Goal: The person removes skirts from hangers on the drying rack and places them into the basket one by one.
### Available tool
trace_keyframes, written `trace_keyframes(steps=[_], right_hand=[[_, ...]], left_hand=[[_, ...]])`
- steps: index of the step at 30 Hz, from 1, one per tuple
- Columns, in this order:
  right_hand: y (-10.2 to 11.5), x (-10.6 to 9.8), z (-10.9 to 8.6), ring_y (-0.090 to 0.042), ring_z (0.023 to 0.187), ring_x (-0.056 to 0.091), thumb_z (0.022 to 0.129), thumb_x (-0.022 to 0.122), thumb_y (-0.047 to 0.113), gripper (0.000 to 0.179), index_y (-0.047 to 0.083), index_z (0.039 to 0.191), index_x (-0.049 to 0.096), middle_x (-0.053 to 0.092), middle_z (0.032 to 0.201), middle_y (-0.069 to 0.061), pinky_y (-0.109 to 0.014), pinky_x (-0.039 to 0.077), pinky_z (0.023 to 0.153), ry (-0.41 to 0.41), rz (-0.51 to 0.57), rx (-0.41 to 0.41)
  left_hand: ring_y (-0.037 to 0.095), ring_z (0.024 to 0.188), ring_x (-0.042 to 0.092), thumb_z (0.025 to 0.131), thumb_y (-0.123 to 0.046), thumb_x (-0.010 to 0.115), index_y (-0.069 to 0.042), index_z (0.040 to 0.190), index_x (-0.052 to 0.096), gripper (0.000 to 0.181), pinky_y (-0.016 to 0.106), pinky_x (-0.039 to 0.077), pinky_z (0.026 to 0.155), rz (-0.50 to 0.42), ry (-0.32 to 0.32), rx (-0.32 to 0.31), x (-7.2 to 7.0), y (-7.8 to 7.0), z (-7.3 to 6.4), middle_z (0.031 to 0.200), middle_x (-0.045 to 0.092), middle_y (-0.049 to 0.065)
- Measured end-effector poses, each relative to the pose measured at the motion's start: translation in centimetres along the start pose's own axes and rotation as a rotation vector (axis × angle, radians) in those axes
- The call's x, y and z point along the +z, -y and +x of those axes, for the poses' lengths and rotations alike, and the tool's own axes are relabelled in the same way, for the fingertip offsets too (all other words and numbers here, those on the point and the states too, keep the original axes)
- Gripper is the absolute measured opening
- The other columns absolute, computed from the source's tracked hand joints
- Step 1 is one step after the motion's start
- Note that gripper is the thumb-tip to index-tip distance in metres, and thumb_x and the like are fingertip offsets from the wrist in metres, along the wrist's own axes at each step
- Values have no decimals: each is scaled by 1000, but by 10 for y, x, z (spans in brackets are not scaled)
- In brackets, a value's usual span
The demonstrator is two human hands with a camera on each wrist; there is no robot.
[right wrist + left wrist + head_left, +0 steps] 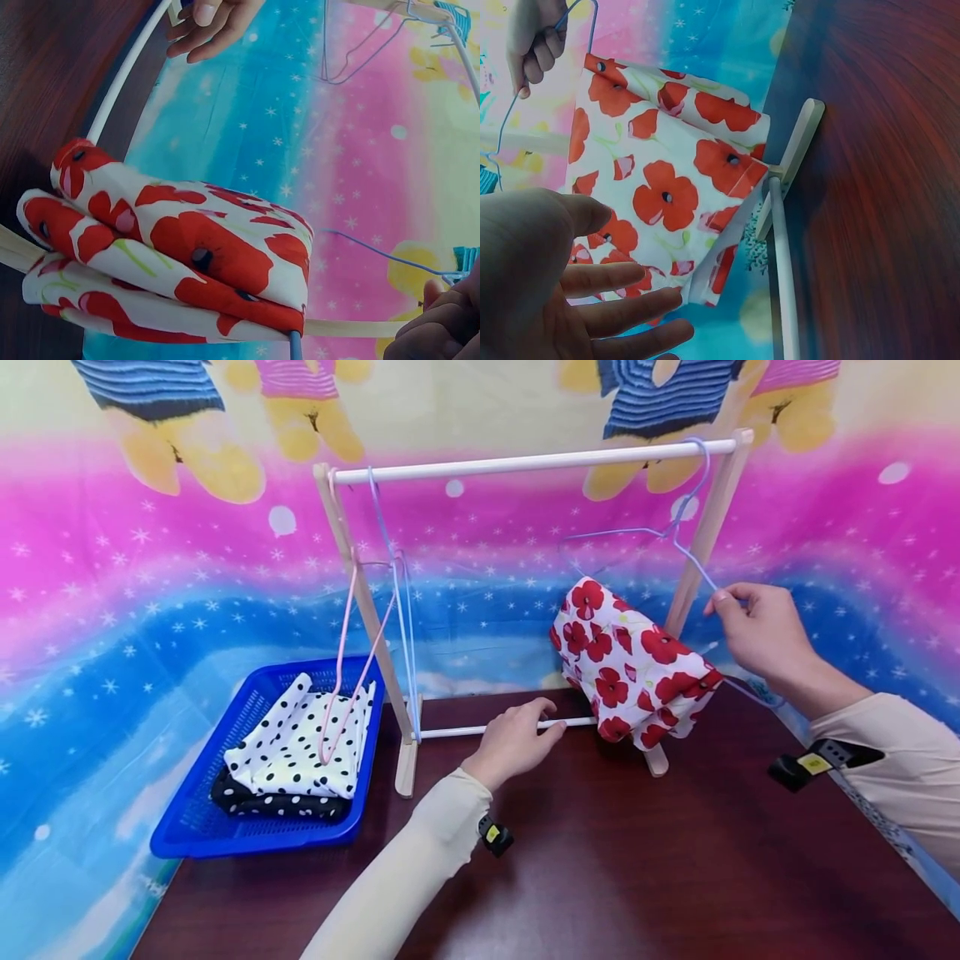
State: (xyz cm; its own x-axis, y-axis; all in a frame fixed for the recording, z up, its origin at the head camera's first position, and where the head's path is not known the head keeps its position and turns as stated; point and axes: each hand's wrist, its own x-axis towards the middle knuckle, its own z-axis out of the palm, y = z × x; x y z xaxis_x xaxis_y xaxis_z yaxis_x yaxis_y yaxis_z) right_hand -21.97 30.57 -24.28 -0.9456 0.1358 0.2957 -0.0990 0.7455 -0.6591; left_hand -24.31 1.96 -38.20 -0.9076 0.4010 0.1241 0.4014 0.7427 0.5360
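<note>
My right hand (765,627) pinches the side wire of a blue-purple clothes hanger (696,562), whose hook sits over the rack's top rod (525,466) near its right end. Over the hanger's lower bar hangs a folded white cloth with red flowers (611,664), tilted lower toward the right. The left hand (517,739) is held in front of the rack, to the left of the cloth. In the left wrist view its fingers (634,307) are spread and relaxed, holding nothing. Whether they touch the cloth, I cannot tell.
A blue basket (255,843) stands at the left with a white dotted cloth (300,752) on a black dotted one (285,808). On the rod's left end hang a pink hanger (347,627) and a blue one. Wooden posts (708,535) stand on the dark table (585,877).
</note>
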Motion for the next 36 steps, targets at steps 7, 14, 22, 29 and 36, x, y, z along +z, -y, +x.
trace_keyframes(steps=[7, 14, 22, 29, 36], right_hand=[[1, 0, 1, -15, 39, 32, 109, 32, 41, 50, 0, 119, 60, 32, 50, 7, -35, 29, 36, -16, 13, 12], [3, -1, -1, -16, 39, 32, 109, 33, 43, 50, 1, 117, 60, 32, 50, 8, -35, 29, 36, -23, 31, 18], [5, 1, 1, -13, 40, 30, 109, 34, 41, 50, 1, 120, 61, 30, 50, 10, -34, 28, 36, -13, 39, 17], [8, 3, 1, -15, 40, 30, 109, 34, 42, 52, 0, 122, 62, 30, 51, 9, -36, 28, 36, -2, 41, 7], [9, 6, 1, -15, 40, 30, 108, 36, 44, 54, 0, 123, 63, 31, 50, 9, -36, 28, 36, 9, 41, -15]], left_hand=[[20, 111, 68, 102, -43, 55, -18, 137, 60, 43, 43, 55, 98, 6, 3, -4, 0, 2, 0, 134, 68, 4], [20, 114, 67, 102, -43, 56, -19, 137, 60, 43, 43, 54, 100, -24, 2, -9, 1, -2, 0, 135, 68, 2], [20, 115, 67, 102, -42, 56, -19, 137, 59, 42, 43, 54, 101, -56, -4, -29, 4, -3, 3, 135, 67, 2], [20, 115, 67, 101, -42, 57, -18, 136, 60, 42, 43, 54, 102, -68, -9, -34, 7, -3, 6, 134, 68, 3], [21, 116, 66, 101, -41, 58, -19, 136, 60, 42, 43, 54, 102, -84, -15, -45, 8, -4, 7, 134, 68, 3]])
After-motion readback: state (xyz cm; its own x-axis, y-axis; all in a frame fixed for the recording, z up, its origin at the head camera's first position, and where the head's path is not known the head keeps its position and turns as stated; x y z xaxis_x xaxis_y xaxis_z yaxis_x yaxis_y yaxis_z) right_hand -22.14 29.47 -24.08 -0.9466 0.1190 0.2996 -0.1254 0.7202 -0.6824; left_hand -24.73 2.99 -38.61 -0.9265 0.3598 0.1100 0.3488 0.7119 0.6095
